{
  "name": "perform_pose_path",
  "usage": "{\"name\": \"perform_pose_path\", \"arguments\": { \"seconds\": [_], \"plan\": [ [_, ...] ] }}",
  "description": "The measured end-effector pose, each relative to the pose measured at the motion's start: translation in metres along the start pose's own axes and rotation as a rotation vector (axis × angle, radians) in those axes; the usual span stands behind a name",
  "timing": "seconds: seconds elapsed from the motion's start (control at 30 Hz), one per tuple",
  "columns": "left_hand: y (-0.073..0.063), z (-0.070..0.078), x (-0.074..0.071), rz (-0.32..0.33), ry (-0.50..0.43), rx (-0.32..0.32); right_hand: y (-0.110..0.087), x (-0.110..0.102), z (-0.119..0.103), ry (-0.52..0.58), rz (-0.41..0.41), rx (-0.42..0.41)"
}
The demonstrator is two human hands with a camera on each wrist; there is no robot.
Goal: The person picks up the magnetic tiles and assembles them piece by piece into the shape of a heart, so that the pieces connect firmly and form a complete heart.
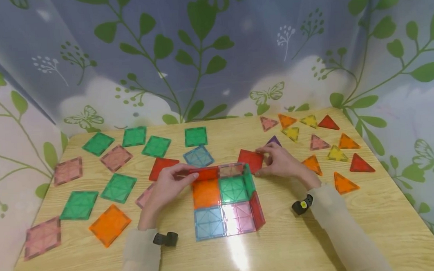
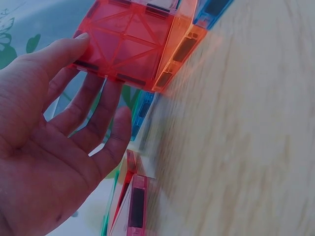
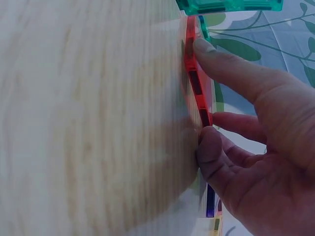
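Note:
My left hand [image 1: 166,187] pinches an upright red square magnetic tile [image 1: 206,174] at the back left of a structure, thumb on its inner face, fingers behind. The base is a flat two-by-two of orange [image 1: 206,194], green [image 1: 234,190], blue [image 1: 209,222] and pink [image 1: 243,223] tiles. A pink tile [image 1: 231,170] stands beside the red one at the back; a green tile [image 1: 249,183] and another red tile [image 1: 258,211] stand along the right side. Beyond the back right corner, my right hand [image 1: 281,160] grips another red square tile [image 1: 249,160], low over the table and slightly tilted.
Several loose square tiles lie to the left, among them an orange one [image 1: 110,225] and a green one [image 1: 79,205]. A blue tile [image 1: 199,156] lies behind the structure. Several triangles, including a red one [image 1: 362,163], lie on the right. A patterned curtain [image 1: 213,70] bounds the table's back.

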State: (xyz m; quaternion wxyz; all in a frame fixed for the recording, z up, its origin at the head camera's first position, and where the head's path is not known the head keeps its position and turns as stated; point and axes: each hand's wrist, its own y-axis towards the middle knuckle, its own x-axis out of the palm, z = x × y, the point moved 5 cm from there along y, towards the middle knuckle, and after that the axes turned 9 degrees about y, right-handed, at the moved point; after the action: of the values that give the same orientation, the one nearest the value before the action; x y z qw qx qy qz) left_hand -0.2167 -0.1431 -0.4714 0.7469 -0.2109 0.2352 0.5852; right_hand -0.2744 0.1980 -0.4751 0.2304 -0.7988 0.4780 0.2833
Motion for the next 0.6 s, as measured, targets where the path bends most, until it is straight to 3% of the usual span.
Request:
{"name": "perform_pose_path", "arguments": {
  "seconds": [0.33, 0.6],
  "plan": [
    [-0.003, -0.004, -0.002, -0.003, -0.03, -0.042, -0.005, -0.006, 0.004, 0.017, -0.004, 0.046],
    [-0.003, -0.003, -0.002, -0.001, -0.057, -0.038, -0.011, -0.014, 0.013, 0.296, 0.105, 0.071]
  ]
}}
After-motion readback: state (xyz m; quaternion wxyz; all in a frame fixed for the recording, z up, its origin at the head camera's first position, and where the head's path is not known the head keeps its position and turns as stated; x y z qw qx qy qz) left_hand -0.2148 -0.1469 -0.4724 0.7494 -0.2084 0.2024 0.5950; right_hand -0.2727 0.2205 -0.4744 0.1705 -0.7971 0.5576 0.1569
